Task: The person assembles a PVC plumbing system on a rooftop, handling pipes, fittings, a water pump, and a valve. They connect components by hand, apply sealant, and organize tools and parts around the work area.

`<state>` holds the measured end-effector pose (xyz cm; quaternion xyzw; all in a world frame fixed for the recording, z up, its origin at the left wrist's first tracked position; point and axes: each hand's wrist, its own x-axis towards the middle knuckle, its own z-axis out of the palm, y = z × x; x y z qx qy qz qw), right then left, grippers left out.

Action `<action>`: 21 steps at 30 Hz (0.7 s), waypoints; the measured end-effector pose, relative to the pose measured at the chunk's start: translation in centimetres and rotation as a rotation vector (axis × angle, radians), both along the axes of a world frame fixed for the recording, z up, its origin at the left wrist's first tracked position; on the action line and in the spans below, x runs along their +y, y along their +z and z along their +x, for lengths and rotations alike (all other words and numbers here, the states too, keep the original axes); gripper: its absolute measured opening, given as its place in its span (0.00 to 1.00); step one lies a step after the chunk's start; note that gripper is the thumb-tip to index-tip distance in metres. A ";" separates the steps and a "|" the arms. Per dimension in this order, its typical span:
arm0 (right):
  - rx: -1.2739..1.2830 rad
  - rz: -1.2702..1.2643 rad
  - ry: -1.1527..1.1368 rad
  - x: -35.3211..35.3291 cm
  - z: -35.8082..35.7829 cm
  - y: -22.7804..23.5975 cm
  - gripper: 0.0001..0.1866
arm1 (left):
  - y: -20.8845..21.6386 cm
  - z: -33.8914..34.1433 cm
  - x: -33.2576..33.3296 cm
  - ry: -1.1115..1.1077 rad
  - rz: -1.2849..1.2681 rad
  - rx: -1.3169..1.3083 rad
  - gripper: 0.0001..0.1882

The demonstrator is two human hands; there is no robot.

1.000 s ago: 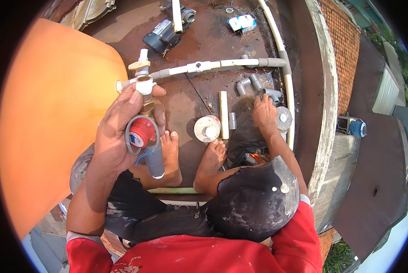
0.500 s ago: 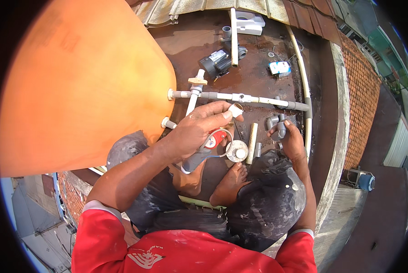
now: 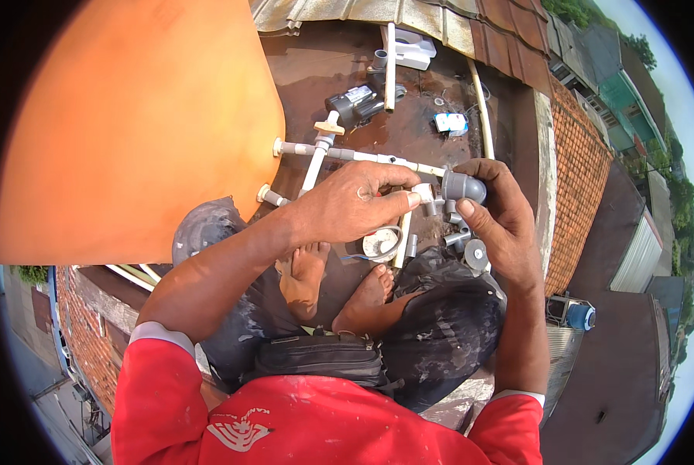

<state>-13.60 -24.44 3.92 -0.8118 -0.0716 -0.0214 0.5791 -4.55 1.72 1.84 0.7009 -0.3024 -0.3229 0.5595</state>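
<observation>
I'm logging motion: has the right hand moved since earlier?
Yes: upward in view; the right hand, earlier below the crosswise pipe, now overlaps its right end.

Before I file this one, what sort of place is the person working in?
Most likely a rooftop, judging by the orange tiled roof off to the right. A large orange tank with a pipe run leading from it suggests a water-storage corner.
</observation>
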 end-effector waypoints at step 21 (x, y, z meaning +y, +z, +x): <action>0.441 -0.096 -0.103 3.2 -1.8 1.3 0.25 | -1.2 -2.5 0.4 0.110 0.125 -0.923 0.11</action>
